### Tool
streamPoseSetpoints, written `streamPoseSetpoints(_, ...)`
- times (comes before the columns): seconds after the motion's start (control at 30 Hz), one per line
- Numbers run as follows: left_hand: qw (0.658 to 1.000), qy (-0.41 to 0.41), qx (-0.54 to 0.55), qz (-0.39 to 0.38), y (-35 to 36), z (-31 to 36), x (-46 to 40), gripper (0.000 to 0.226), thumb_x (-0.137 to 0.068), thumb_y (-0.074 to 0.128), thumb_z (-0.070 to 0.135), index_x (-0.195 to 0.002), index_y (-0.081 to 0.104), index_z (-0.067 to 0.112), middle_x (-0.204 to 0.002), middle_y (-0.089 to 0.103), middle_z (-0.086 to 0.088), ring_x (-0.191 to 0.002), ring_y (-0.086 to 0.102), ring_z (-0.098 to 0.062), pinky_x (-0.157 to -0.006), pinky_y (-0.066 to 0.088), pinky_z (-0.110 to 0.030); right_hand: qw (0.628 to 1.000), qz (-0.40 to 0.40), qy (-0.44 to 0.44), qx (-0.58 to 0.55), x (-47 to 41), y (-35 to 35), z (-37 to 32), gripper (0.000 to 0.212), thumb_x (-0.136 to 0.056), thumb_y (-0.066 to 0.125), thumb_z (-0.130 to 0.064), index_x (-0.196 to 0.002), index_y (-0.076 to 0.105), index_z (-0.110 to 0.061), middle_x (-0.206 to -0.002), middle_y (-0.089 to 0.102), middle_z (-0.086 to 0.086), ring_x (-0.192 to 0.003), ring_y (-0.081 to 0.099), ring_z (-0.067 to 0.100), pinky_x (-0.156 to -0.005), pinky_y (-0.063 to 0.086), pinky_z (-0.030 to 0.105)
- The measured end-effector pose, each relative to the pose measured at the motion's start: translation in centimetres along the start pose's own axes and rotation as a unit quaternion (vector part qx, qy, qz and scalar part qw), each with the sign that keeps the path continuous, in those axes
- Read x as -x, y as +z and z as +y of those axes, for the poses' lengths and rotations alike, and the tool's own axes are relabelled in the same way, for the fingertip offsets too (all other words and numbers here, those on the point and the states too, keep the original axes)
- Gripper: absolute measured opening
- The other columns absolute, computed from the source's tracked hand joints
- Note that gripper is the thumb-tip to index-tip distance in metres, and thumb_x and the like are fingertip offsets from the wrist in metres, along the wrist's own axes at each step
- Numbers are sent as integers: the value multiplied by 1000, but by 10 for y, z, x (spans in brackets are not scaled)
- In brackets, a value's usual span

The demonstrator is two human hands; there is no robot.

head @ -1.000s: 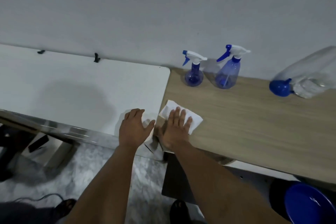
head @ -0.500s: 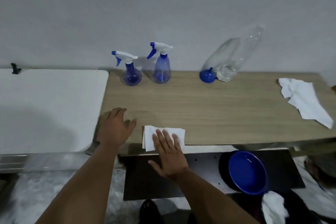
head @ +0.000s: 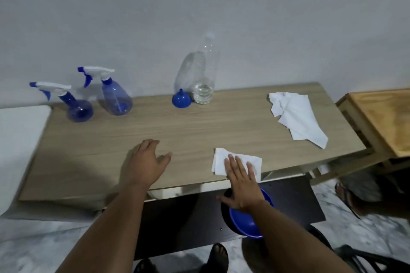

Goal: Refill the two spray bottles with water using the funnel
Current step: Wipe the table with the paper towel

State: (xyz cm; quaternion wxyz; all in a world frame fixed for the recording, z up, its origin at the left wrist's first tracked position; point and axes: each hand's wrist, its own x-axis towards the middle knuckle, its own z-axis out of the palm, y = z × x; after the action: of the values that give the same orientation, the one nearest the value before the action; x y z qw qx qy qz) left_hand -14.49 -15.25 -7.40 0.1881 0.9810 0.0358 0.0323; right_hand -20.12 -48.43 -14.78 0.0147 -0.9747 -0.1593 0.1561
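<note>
A: Near the front edge of the worktop (head: 199, 131), where do your hands sit?

B: Your right hand (head: 243, 184) lies flat, fingers straight, pressing a folded white tissue (head: 221, 158) at the edge. Your left hand (head: 144, 162) rests palm down on the bare wood to the left, fingers relaxed, holding nothing. The two are well apart.

A: Spray bottles?

B: Both at the back left, against the wall. The round-bodied spray bottle (head: 76, 107) stands furthest left; the taller spray bottle (head: 115, 98) is just beside it on its right. Trigger heads are on both, nozzles pointing left.

A: Funnel and water?

B: The blue funnel (head: 180, 99) sits wide end down at the back centre, touching or nearly touching the clear water bottle (head: 203, 77). A little water shows in the bottle's base.

A: Anything else logged?

B: A crumpled white cloth (head: 297, 115) lies at the right end. A blue basin (head: 244, 221) sits below the front edge, partly behind your right arm.
</note>
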Motion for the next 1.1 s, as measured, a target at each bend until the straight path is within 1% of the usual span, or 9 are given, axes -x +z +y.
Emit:
streamPoseSetpoints(0.13,1000,15,-13,5,18,45,-2,66,-82,49,69,-128,59,23,-130,57,6,-120,53,-19,-102,48,-43,998,-23,57,1,10,-10,71,125,-89,67,-42,-158,-32,-10,-164,-43,7,-156,-31,27,-128,-11,54)
streamPoseSetpoints(0.23,999,26,-21,3,27,69,-2,65,-81,49,70,-127,59,24,-129,57,7,-119,53,-17,-101,49,-42,994,-22,102,-17,15,-22,101,113,-92,62,-10,-160,-27,-10,-166,-38,7,-157,-27,26,-130,-7,53)
streamPoseSetpoints(0.37,999,39,-24,12,31,89,-1,64,-81,49,71,-126,58,26,-128,57,9,-119,53,-15,-99,51,-41,986,16,152,-60,26,-30,123,98,-98,55,-4,-164,-17,-12,-171,-25,5,-161,-16,23,-131,0,48)
streamPoseSetpoints(0.47,999,43,-21,20,27,99,-3,65,-81,49,71,-126,59,25,-127,57,10,-118,54,-14,-98,51,-40,970,52,190,-140,44,-34,130,70,-103,45,-2,-167,19,-16,-175,13,1,-161,14,18,-129,18,39)
streamPoseSetpoints(0.57,999,45,-15,11,16,115,-4,65,-82,50,69,-128,59,24,-130,58,7,-120,54,-16,-98,50,-42,904,108,288,-295,63,-41,125,36,-106,47,-23,-133,69,-29,-136,70,1,-123,66,21,-107,52,44)
streamPoseSetpoints(0.67,999,37,9,-13,4,139,-9,62,-85,54,64,-132,58,24,-134,55,8,-125,51,-16,-100,47,-40,820,133,335,-444,54,-63,111,33,-96,59,-1,-119,76,-17,-117,77,10,-92,69,18,-83,58,33)
streamPoseSetpoints(0.8,985,26,152,-75,-9,184,-23,50,-88,64,50,-128,63,20,-130,59,4,-121,55,-16,-101,43,-31,645,99,344,-675,34,-116,96,20,-94,69,-3,-113,72,0,-107,75,22,-94,71,37,-78,61,45)
streamPoseSetpoints(0.9,943,-16,289,-162,-23,220,-38,44,-87,69,46,-122,67,19,-116,69,0,-110,65,-17,-102,49,-35,554,74,322,-764,28,-159,87,31,-90,75,-6,-118,69,6,-110,75,26,-100,71,45,-91,60,55)
streamPoseSetpoints(1.1,836,14,432,-337,-52,292,-48,33,-84,73,44,-111,67,27,-105,76,-2,-86,74,-15,-73,60,-31,496,134,256,-819,49,-222,93,30,-95,66,-11,-123,70,-1,-120,75,22,-112,70,41,-108,51,53)
